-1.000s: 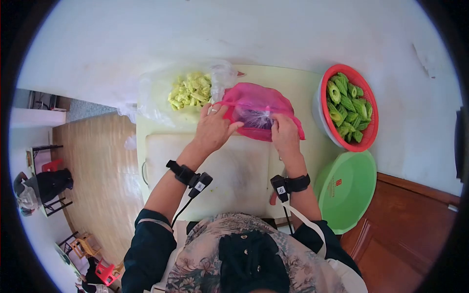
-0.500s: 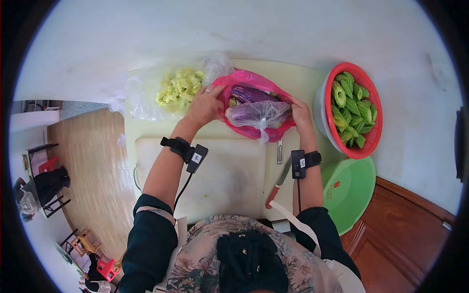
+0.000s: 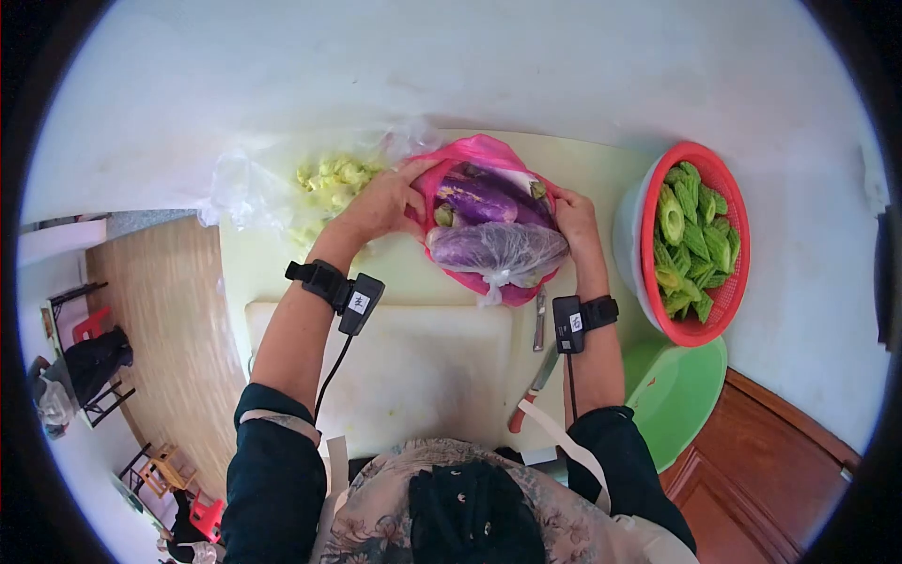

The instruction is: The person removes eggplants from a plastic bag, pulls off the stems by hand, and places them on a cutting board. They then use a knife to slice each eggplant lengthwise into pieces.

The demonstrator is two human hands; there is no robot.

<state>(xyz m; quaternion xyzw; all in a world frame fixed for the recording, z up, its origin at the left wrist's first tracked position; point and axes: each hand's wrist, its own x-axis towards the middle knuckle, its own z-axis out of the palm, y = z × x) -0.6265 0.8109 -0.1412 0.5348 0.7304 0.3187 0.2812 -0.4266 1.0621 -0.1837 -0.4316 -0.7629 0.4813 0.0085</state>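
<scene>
A pink plastic bag (image 3: 482, 148) lies at the back middle of the table, its mouth spread wide. Several purple eggplants (image 3: 477, 195) show inside it. At the front of the bag's mouth sits a knotted clear plastic bag (image 3: 498, 252) with eggplant in it. My left hand (image 3: 383, 202) grips the pink bag's left edge, fingers curled around the plastic. On the opposite side, my right hand (image 3: 574, 222) holds the right edge, thumb and fingers closed on it. Part of my left fingers is hidden by the bag.
A white cutting board (image 3: 376, 367) lies nearest my body. Right of it are a knife (image 3: 532, 392) and a small metal-handled tool (image 3: 539, 320). Pale green vegetable pieces (image 3: 338, 176) lie on clear plastic at left. A red basket (image 3: 742, 244) of cut bitter melon stands above a green basin (image 3: 691, 395).
The pink bag's mouth is spread wider, and more of the eggplants shows. My left hand has shifted slightly left. The whole view has tilted, so the table sits lower in it.
</scene>
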